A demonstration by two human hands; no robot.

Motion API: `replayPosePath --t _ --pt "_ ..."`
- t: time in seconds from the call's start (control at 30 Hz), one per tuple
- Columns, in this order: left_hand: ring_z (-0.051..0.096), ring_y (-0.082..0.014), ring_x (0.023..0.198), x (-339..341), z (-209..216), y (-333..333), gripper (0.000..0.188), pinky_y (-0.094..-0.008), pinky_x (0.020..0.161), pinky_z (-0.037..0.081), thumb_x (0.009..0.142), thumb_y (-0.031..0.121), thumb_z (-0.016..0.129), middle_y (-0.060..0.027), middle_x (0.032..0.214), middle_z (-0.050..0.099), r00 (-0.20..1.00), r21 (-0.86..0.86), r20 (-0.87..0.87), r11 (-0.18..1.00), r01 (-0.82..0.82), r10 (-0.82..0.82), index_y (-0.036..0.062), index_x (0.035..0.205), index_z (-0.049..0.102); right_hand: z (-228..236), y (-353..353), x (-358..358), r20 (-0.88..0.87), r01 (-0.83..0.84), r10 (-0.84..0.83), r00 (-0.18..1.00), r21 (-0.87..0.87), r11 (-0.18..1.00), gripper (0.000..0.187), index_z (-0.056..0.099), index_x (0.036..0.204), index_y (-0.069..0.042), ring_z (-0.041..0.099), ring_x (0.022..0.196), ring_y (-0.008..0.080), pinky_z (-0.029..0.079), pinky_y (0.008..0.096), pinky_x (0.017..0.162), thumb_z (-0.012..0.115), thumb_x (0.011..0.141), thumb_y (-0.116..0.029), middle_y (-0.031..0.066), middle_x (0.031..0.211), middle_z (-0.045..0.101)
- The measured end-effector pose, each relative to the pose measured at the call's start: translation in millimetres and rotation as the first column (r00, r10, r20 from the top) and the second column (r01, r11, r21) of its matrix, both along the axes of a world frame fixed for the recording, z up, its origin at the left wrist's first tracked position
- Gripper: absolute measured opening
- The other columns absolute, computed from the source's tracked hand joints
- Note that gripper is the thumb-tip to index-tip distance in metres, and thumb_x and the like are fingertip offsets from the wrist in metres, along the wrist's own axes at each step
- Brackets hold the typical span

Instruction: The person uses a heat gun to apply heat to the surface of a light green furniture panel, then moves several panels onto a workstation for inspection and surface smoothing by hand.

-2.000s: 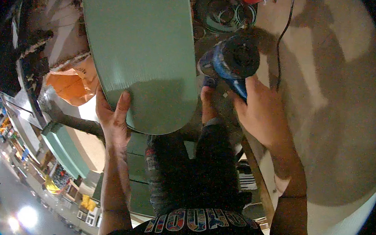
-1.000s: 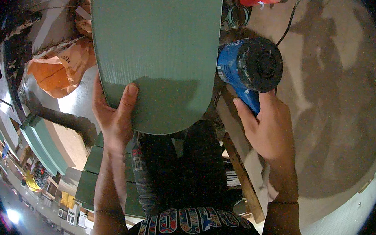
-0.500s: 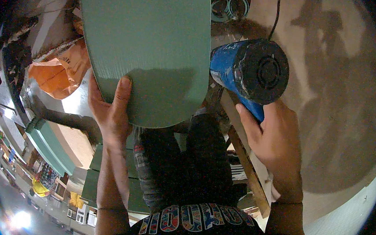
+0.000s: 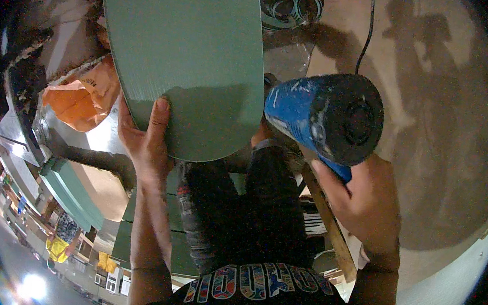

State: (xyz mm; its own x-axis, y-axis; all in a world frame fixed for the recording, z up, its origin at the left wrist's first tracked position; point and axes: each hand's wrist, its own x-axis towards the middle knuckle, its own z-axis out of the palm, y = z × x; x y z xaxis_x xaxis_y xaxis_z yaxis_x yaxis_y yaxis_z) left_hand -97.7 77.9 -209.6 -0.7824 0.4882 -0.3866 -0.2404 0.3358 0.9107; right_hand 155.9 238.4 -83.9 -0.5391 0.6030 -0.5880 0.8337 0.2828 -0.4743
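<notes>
My left hand (image 4: 147, 139) grips the lower left edge of a flat green panel (image 4: 189, 50) with a rounded lower end, its thumb lying on the front face and its fingers behind. In my right hand (image 4: 369, 199) is a blue heat gun (image 4: 296, 108), held by the handle. The gun's black vented rear end faces up, and a dark cord runs up from it. Its body points left toward the panel's right edge. The front of the gun is partly hidden beside that edge, so I cannot tell whether it touches.
An open orange paper bag (image 4: 78, 105) sits left of the panel. Green boards (image 4: 75, 191) lie at lower left. Ring-shaped items (image 4: 292, 10) are on the floor at the top. A wooden strip (image 4: 330, 228) slants past my right knee. Someone in yellow (image 4: 57, 248) is far left.
The heat gun has moved down and slightly right, with my right hand. The panel's right edge has shifted a little left. My left hand keeps its grip.
</notes>
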Motion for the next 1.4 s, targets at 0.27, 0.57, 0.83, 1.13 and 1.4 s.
replayPosePath --t 0.27,0.57,0.83,1.13,1.4 --pt "0.062 -0.0195 0.110 1 2 -6 0.056 -0.0341 0.099 0.049 0.095 0.021 0.076 -0.0108 0.124 0.066 1.000 0.008 0.009 1.000 0.024 -0.024 -0.0012 0.142 0.054 -43 20 108 -0.050 0.356 -0.362 0.931 -0.099 0.929 0.035 0.069 0.118 -0.005 0.070 0.094 0.0229 0.056 0.0378 0.085 0.080 0.092 -0.025 0.0085 0.107 0.074" --pt "0.063 -0.0168 0.108 10 7 -25 0.044 -0.0334 0.097 0.050 0.101 0.021 0.068 -0.0076 0.122 0.067 0.993 0.047 0.105 0.997 -0.063 0.058 -0.0020 0.137 0.056 -50 10 174 -0.562 0.632 -0.581 0.589 -0.127 0.765 0.038 0.067 0.120 -0.004 0.069 0.098 0.0205 0.055 0.0350 0.088 0.082 0.089 -0.020 0.0090 0.112 0.072" --pt "0.065 -0.0187 0.110 17 4 -30 0.041 -0.0343 0.097 0.052 0.106 0.029 0.056 -0.0083 0.120 0.067 0.986 0.041 0.108 0.990 -0.132 0.127 -0.0006 0.135 0.057 -61 10 186 -0.558 0.666 -0.570 0.603 -0.041 0.745 0.040 0.066 0.122 -0.004 0.068 0.100 0.0211 0.056 0.0358 0.089 0.082 0.089 -0.019 0.0091 0.115 0.071" --pt "0.063 -0.0242 0.117 17 -9 -34 0.044 -0.0416 0.100 0.052 0.110 0.037 0.046 -0.0111 0.127 0.063 0.922 0.073 0.253 0.944 -0.321 0.294 0.0021 0.135 0.057 -58 -2 197 -0.539 0.682 -0.588 0.603 -0.034 0.731 0.041 0.065 0.124 -0.004 0.068 0.102 0.0217 0.056 0.0366 0.091 0.082 0.088 -0.017 0.0092 0.117 0.071" --pt "0.063 -0.0264 0.115 17 -15 -46 0.043 -0.0443 0.100 0.051 0.110 0.039 0.045 -0.0110 0.126 0.063 0.903 0.053 0.299 0.939 -0.339 0.309 0.0033 0.133 0.056 -62 -3 194 -0.537 0.678 -0.586 0.607 -0.037 0.735 0.043 0.064 0.126 -0.005 0.068 0.104 0.0223 0.056 0.0374 0.092 0.082 0.088 -0.015 0.0093 0.120 0.070"
